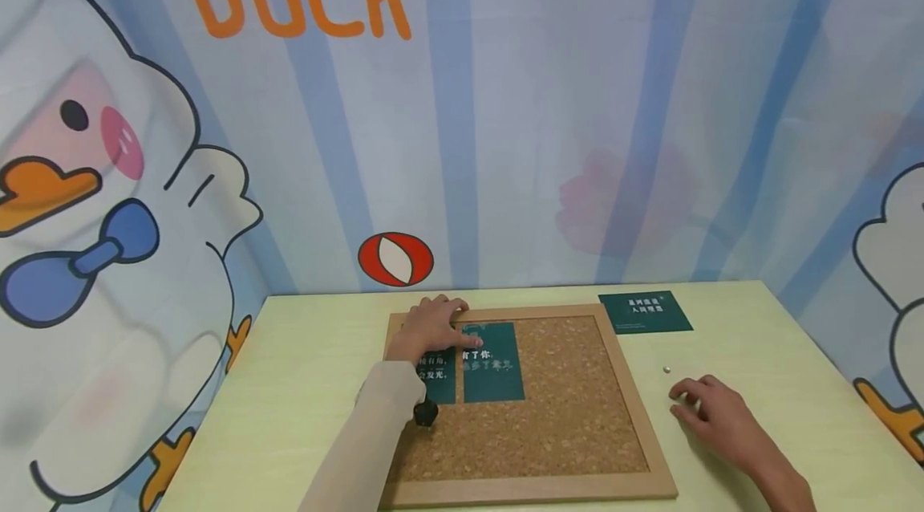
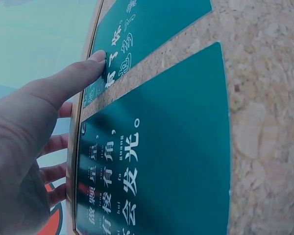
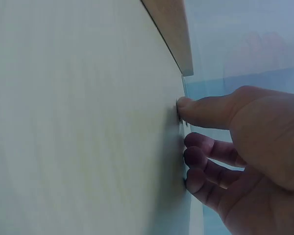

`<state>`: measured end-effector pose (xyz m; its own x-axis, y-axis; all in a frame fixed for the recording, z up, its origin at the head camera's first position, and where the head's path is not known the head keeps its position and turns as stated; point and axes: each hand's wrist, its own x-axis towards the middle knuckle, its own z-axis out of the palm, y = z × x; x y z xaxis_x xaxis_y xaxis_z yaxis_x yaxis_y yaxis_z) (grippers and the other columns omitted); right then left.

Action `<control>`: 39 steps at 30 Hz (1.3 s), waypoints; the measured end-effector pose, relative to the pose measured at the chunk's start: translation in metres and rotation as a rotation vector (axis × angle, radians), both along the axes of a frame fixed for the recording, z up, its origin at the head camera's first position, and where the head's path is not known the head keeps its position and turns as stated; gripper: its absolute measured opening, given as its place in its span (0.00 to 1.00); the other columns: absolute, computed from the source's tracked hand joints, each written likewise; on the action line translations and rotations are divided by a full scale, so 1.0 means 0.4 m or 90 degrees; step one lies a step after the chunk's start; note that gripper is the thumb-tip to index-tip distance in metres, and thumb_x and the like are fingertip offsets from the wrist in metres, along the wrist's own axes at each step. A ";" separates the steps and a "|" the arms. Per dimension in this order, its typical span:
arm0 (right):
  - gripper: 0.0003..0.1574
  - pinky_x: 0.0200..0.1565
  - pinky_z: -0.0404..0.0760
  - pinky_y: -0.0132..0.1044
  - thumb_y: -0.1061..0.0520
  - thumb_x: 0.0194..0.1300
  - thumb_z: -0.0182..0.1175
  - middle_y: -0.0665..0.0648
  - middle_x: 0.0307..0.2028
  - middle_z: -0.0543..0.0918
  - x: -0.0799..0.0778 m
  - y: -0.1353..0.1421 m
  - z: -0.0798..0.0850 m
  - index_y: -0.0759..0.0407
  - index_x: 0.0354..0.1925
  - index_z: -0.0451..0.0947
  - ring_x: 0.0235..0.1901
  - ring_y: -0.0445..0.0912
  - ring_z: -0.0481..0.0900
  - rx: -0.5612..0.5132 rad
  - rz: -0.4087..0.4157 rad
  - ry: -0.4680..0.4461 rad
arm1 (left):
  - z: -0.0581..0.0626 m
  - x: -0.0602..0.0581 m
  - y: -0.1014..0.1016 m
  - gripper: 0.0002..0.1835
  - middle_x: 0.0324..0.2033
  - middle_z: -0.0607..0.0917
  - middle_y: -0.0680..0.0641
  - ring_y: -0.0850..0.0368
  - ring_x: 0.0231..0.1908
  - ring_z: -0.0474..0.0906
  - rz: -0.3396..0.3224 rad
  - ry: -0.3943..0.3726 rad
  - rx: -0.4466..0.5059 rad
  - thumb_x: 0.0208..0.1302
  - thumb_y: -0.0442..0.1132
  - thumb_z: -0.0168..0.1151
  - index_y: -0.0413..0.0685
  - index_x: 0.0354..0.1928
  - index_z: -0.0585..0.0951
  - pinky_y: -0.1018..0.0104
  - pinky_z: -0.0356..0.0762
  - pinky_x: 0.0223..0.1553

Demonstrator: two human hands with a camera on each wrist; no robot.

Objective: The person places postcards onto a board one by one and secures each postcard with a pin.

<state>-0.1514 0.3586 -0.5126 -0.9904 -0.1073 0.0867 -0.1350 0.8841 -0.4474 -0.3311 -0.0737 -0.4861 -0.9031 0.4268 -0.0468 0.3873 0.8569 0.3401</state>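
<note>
A wood-framed cork board (image 1: 563,416) lies on the table, with two dark green printed cards on it. My left hand (image 1: 430,329) reaches over the left card (image 1: 445,390) and hides part of it. Its straight thumb (image 2: 97,57) rests on the upper part of the right card (image 1: 496,384), while the other fingers are at the frame's far edge. A small shiny tack (image 2: 83,128) sits in one corner of the left card. My right hand (image 1: 718,422) is over the table right of the board, fingers loosely bent, with no held thing visible. Just beyond its fingertips lies a tiny silvery piece (image 1: 667,370).
A third green card (image 1: 645,326) lies on the table by the board's far right corner. The pale yellow table (image 1: 289,384) ends at a curtain (image 1: 505,135) printed with ducks and blue stripes. A small black device (image 1: 426,413) is at my left wrist.
</note>
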 end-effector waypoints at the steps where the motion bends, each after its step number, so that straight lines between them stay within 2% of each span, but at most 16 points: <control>1: 0.07 0.32 0.74 0.39 0.62 0.66 0.70 0.54 0.35 0.78 -0.001 0.001 0.000 0.58 0.43 0.83 0.29 0.43 0.72 0.001 -0.002 0.005 | 0.001 0.000 0.000 0.40 0.59 0.79 0.44 0.42 0.56 0.73 0.001 -0.001 0.001 0.58 0.67 0.73 0.57 0.69 0.78 0.41 0.70 0.61; 12: 0.17 0.34 0.77 0.43 0.62 0.66 0.70 0.54 0.34 0.79 -0.014 0.003 0.003 0.66 0.50 0.77 0.31 0.46 0.74 -0.032 -0.027 -0.028 | -0.004 -0.002 -0.004 0.41 0.60 0.79 0.43 0.41 0.56 0.73 0.009 -0.002 0.001 0.58 0.67 0.74 0.57 0.70 0.77 0.40 0.70 0.61; 14: 0.16 0.34 0.77 0.43 0.62 0.66 0.70 0.54 0.33 0.78 -0.014 0.002 0.004 0.66 0.48 0.77 0.31 0.46 0.74 -0.033 -0.029 -0.028 | -0.004 -0.001 -0.004 0.41 0.60 0.79 0.44 0.42 0.56 0.73 0.009 -0.003 0.001 0.57 0.67 0.73 0.57 0.70 0.77 0.41 0.70 0.61; 18: 0.08 0.34 0.75 0.39 0.61 0.66 0.70 0.52 0.32 0.77 -0.013 0.000 0.003 0.62 0.39 0.80 0.32 0.45 0.72 -0.011 -0.035 -0.020 | -0.005 0.001 -0.005 0.42 0.60 0.79 0.44 0.42 0.57 0.72 0.010 -0.006 0.002 0.57 0.68 0.73 0.57 0.70 0.77 0.41 0.70 0.61; 21: 0.07 0.33 0.73 0.37 0.62 0.66 0.71 0.52 0.31 0.75 -0.012 -0.003 0.002 0.59 0.35 0.80 0.32 0.45 0.71 0.002 -0.039 -0.014 | -0.005 0.003 -0.006 0.42 0.61 0.78 0.44 0.42 0.58 0.72 0.014 -0.008 0.004 0.57 0.68 0.73 0.58 0.70 0.77 0.41 0.69 0.62; 33: 0.08 0.32 0.74 0.35 0.64 0.69 0.67 0.49 0.29 0.77 -0.010 -0.010 0.018 0.57 0.34 0.77 0.30 0.44 0.72 -0.012 -0.014 -0.019 | -0.010 -0.001 -0.004 0.42 0.61 0.78 0.43 0.42 0.58 0.72 0.011 -0.003 0.012 0.57 0.68 0.73 0.57 0.70 0.77 0.40 0.68 0.63; 39: 0.09 0.30 0.73 0.34 0.63 0.69 0.67 0.46 0.26 0.75 -0.021 -0.030 0.041 0.55 0.34 0.76 0.28 0.40 0.71 -0.026 0.010 0.018 | -0.010 -0.003 -0.004 0.41 0.61 0.78 0.43 0.42 0.58 0.72 0.008 0.000 0.012 0.57 0.68 0.73 0.58 0.69 0.77 0.40 0.68 0.63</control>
